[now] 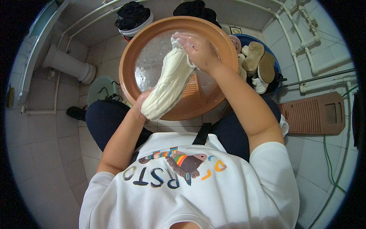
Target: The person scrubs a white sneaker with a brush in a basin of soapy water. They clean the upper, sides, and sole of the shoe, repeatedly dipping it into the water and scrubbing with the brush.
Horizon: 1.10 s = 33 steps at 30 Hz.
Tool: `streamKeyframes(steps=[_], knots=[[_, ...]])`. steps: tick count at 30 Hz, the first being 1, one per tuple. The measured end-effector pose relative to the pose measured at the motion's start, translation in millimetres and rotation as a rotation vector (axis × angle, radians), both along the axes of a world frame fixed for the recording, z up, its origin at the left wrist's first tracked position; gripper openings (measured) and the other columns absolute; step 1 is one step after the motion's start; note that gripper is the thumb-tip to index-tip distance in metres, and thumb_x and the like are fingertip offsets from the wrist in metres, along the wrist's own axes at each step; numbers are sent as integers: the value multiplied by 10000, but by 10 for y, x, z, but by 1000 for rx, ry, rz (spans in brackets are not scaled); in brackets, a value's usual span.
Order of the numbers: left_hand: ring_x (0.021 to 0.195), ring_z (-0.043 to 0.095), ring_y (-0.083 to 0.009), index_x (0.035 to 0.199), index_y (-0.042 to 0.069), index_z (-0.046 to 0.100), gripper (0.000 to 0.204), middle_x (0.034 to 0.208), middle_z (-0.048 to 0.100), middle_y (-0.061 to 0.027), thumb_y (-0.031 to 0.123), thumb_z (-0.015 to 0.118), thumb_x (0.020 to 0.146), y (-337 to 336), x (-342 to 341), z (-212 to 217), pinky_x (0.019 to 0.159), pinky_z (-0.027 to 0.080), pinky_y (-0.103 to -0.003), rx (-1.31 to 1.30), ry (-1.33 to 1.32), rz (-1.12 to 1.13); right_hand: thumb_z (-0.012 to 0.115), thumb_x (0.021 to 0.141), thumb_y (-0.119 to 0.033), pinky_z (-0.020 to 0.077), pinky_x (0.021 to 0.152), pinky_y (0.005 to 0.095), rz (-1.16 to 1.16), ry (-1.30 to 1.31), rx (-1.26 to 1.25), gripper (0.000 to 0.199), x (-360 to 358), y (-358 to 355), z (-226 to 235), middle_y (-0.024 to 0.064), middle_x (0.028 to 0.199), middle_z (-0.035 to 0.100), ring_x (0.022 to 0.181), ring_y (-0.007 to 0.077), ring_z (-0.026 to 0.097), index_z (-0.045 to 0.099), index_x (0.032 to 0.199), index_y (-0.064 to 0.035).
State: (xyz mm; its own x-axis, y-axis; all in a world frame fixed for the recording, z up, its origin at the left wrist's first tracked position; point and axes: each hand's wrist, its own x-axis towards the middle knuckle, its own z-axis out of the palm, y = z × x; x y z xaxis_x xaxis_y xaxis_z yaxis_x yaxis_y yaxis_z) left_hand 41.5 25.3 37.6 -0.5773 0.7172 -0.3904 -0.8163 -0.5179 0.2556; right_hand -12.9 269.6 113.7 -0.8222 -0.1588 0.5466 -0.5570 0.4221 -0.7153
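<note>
A cream-white cloth shoe (166, 82), long and wrinkled, is held at a slant over a large orange basin (127, 82). My left hand (142, 101) supports its near, rounded end; most of those fingers are hidden behind it. At the far end my right hand (196, 49) is closed round the shoe, with some white suds on the fingers. Cloudy, foamy water (148, 57) fills the basin. Beneath the shoe, a ridged orange washing surface (191, 88) shows on the basin's near right side.
Several shoes (253, 59) are piled in a blue basin (272, 42) at the right. A brown washboard (312, 113) lies farther right beside wall pipes (293, 45). Behind stand a white bucket of dark cloth (133, 17) and another dark heap (196, 10). A pale green basin (100, 88) sits left.
</note>
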Motion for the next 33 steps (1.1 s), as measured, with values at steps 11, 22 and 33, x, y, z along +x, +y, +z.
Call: streamKeyframes(steps=[11,22,33], knots=[[978,589,-263,1184,29,460,383,1129,556,-150,279,456,893,258,-11,59,836,499,-413,93,22,63,501,852,-92,404,912,316,82,-241,-97,242,325,-432,-231,127,1130,565,1045,226,540,599,1067,-45],[1031,515,-222,1315,113,291,462,1161,496,-89,132,449,880,262,-135,-99,877,443,-347,-429,254,403,481,823,-132,386,939,400,349,405,448,218,711,-588,-271,123,1102,566,1090,298,499,586,998,-53],[1068,509,-242,1320,73,294,480,1212,471,-133,69,457,869,596,195,354,885,448,-365,-503,586,568,376,881,-39,340,995,337,11,-361,-775,451,279,-391,-450,207,1332,364,1191,257,419,311,1327,-30]])
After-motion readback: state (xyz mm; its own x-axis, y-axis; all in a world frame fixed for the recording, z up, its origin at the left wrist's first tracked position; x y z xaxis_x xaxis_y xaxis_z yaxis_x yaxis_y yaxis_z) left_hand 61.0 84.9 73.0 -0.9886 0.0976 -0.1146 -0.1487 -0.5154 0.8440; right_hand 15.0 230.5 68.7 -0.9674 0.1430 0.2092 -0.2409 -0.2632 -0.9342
